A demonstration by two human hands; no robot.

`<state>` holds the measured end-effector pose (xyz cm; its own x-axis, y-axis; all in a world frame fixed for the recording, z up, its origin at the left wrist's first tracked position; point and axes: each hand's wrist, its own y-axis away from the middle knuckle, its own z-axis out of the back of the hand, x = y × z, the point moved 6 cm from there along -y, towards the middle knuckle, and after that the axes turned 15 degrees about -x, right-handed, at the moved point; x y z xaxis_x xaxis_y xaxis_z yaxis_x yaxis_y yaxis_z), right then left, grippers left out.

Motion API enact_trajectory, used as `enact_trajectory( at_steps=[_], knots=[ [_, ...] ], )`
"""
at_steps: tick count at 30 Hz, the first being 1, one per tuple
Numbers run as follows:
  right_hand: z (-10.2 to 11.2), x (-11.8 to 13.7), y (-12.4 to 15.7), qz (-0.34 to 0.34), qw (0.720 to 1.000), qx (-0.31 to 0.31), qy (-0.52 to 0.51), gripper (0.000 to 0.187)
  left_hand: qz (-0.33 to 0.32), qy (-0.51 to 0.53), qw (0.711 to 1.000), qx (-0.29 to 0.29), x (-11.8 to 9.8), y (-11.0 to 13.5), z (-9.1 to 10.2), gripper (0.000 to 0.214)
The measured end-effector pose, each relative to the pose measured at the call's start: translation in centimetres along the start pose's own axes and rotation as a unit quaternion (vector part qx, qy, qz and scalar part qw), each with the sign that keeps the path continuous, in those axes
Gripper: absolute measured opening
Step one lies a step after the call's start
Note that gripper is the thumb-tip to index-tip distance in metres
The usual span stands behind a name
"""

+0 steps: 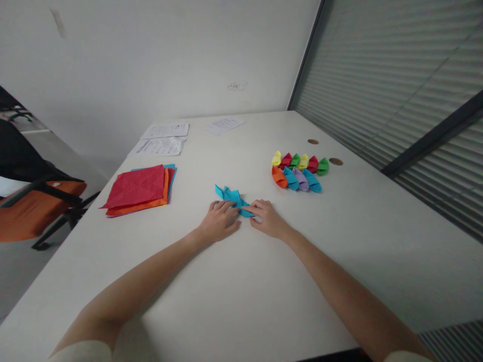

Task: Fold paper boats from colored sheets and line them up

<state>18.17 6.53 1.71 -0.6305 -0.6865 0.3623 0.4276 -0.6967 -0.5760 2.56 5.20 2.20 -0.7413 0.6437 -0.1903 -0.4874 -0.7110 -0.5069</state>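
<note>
A partly folded piece of blue origami paper (pixel 231 195) lies on the white table in front of me, with creased flaps standing up at its far left end. My left hand (pixel 219 221) presses on its near side, fingers bent over the edge and holding it down. At the paper's right tip, my right hand (pixel 268 219) is closed, thumb and index finger pinching the pointed corner. The fingers hide part of the near folds. Right of my hands stand two rows of small folded paper pieces (pixel 296 178) in yellow, red, green, orange, blue and purple.
A stack of coloured paper sheets (pixel 138 186), red on top, lies to the left. Printed sheets (pixel 162 146) rest near the back wall. Two round brown discs (pixel 335 161) sit by the blinds on the right. An orange chair (pixel 41 201) stands beyond the left edge.
</note>
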Motion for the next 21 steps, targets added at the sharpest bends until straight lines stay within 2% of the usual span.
enact_trajectory(
  at_steps=[6, 13, 21],
  knots=[
    [-0.04, 0.16, -0.09, 0.007, 0.998, -0.001, -0.054, 0.053, -0.003, 0.010, 1.000, 0.000, 0.03, 0.04, -0.08, 0.039],
    [-0.12, -0.43, -0.18, 0.008, 0.999, -0.021, -0.026, 0.028, -0.003, 0.016, 1.000, 0.006, 0.03, 0.01, -0.08, 0.041],
    [-0.21, -0.47, -0.07, 0.016, 0.999, -0.029, -0.005, 0.019, -0.005, 0.026, 0.999, 0.025, -0.03, 0.15, -0.39, 0.040]
  ],
)
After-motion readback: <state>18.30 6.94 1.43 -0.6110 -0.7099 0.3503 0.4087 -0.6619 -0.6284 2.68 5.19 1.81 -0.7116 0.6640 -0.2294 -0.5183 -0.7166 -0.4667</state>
